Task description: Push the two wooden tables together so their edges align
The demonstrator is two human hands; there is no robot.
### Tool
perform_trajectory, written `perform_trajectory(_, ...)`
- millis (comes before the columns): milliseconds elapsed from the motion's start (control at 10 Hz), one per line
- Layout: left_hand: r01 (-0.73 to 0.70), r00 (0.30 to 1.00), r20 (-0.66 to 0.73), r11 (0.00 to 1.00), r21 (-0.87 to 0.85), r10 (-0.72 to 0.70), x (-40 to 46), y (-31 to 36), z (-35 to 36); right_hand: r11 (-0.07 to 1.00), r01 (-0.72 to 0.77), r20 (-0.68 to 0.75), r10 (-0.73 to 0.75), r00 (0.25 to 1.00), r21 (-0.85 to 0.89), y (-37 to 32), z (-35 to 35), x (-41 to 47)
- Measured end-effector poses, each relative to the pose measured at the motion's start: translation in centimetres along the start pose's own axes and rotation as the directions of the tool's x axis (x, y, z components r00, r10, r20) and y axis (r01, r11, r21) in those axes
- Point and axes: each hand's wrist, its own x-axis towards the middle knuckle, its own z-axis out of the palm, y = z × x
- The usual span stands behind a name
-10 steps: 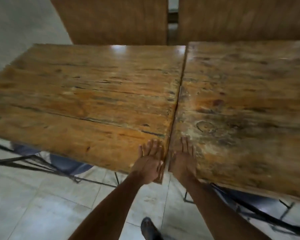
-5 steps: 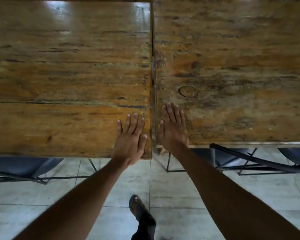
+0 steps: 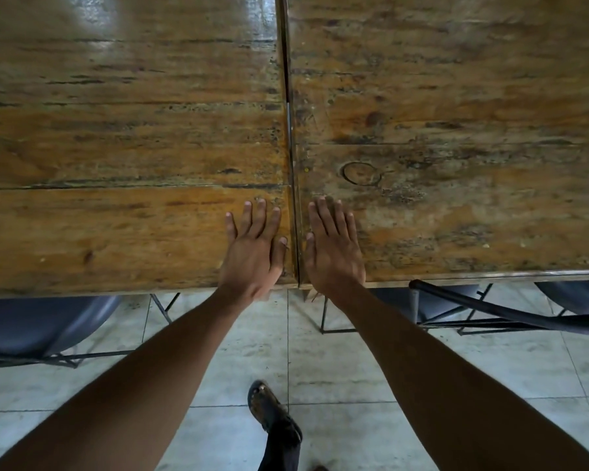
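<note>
Pale floor tiles [image 3: 337,362] show below two wooden benches set side by side, the left bench [image 3: 116,147] and the right bench [image 3: 456,130] parted only by a thin dark seam, their near edges almost level. Both hands lie flat with fingers spread, grasping nothing: the left hand [image 3: 254,248] on the left bench's near corner, the right hand [image 3: 334,246] just across the seam. Blue chairs [image 3: 31,321] sit tucked beneath.

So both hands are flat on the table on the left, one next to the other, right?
Not quite. Both hands lie flat, side by side, but each is on its own table: the left hand rests on the left table, and the right hand rests on the right table, with the seam between the tables running between them. The head view shows it.
</note>
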Motion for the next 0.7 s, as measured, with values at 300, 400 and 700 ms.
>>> perform_trajectory(300, 0.008, 1.000, 0.025, 0.999, 0.047, -0.009, -0.2, 0.2, 0.2, 1.000, -0.001, 0.035, 0.002, 0.999, -0.025, -0.3, -0.3, 0.2)
perform_trajectory(400, 0.022, 0.995, 0.100, 0.999, 0.024, -0.024, -0.3, 0.2, -0.2, 0.999, -0.007, 0.107, 0.012, 0.994, -0.046, -0.6, -1.1, 0.3)
perform_trajectory(700, 0.007, 0.926, 0.377, 1.000, -0.016, 0.000, -0.8, 2.3, -7.3, 0.960, 0.038, 0.404, 0.081, 0.911, -0.278, -3.5, -6.4, 2.2)
